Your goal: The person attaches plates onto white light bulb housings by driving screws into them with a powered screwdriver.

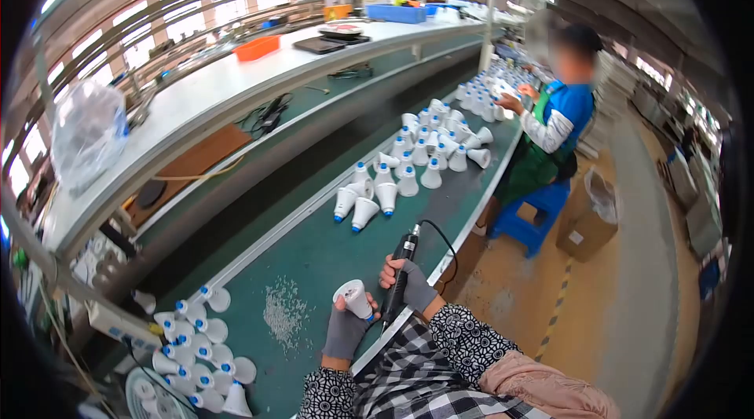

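Observation:
My left hand (347, 326), in a grey fingerless glove, is closed round a white cone-shaped housing (353, 296) with its wide end up and a blue tip below. Beside it, my right hand (410, 284), gloved the same way, grips a black electric screwdriver (400, 274) with a black cord. The tool slants, its narrow end down by the bench edge. Left of my hands, a pile of small screws (286, 312) lies scattered on the green bench (259, 270).
More white housings stand at the lower left (206, 340) and further up the bench (422, 153). A co-worker (569, 105) sits on a blue stool (534, 211) at the right edge. Past them is a cardboard box (587, 230). An orange tray (257, 47) rests on the upper shelf.

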Demonstrator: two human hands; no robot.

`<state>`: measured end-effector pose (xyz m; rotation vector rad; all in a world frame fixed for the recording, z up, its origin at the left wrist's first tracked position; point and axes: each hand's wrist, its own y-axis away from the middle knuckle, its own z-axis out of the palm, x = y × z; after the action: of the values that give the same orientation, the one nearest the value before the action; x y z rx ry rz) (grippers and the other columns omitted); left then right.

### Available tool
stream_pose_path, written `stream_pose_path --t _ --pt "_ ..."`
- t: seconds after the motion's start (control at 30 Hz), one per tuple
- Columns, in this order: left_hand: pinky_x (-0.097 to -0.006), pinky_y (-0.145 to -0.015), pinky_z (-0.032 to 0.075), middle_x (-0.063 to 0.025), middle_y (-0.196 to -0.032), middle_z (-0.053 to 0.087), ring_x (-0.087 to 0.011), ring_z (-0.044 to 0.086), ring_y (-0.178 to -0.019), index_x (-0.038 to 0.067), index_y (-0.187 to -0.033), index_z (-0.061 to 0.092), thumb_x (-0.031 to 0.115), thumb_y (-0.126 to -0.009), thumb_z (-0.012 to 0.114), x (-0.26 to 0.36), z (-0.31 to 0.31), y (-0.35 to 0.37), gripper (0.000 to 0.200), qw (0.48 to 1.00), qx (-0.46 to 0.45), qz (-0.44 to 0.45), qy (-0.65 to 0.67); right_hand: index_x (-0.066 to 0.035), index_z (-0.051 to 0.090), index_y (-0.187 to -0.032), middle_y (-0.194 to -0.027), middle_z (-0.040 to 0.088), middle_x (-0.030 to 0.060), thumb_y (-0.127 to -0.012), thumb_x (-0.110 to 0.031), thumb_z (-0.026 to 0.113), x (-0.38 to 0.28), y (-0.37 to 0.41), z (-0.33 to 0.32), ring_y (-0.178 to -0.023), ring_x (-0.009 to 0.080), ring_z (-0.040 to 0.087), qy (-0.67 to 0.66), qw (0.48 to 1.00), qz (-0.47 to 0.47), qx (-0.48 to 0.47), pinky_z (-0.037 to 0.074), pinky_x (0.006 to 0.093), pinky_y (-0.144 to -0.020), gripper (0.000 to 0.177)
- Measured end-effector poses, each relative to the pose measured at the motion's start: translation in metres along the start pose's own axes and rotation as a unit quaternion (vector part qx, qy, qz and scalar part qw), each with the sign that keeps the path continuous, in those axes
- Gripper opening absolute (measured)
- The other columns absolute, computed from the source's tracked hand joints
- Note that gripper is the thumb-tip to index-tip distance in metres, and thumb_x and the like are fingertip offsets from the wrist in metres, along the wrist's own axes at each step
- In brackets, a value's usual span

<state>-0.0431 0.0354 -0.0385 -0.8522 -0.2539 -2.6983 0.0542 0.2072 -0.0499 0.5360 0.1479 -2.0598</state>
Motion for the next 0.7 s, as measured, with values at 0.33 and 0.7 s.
stream_pose_path --t 0.33,0.7 --pt "-0.0434 -0.081 0.051 -0.0103 -0.098 0.059 -0.0267 0.058 -0.093 0.005 -0.117 0.052 0.063 -0.082 0.063 0.004 -0.006 -0.002 0.070 1.000 -0.009 -0.009 0.022 -0.007 0.046 -0.089 -0.068 0.042 0.0041 -0.084 -0.012 0.058 0.000 0.000 -0.001 -0.062 0.0178 0.046 0.001 1.000 0.008 -0.004 0.042 0.0326 -0.063 0.014" --pt "-0.0451 -0.085 0.047 -0.0113 -0.096 0.060 -0.0280 0.058 -0.095 0.005 -0.107 0.054 0.049 -0.073 0.070 0.005 -0.008 -0.005 0.058 0.992 0.046 0.001 -0.121 -0.006 0.052 -0.096 -0.067 0.047 0.0072 -0.085 -0.009 0.058 -0.003 0.002 -0.009 -0.062 0.0203 0.049 -0.002 0.999 0.046 -0.008 0.042 0.0366 -0.065 0.013"
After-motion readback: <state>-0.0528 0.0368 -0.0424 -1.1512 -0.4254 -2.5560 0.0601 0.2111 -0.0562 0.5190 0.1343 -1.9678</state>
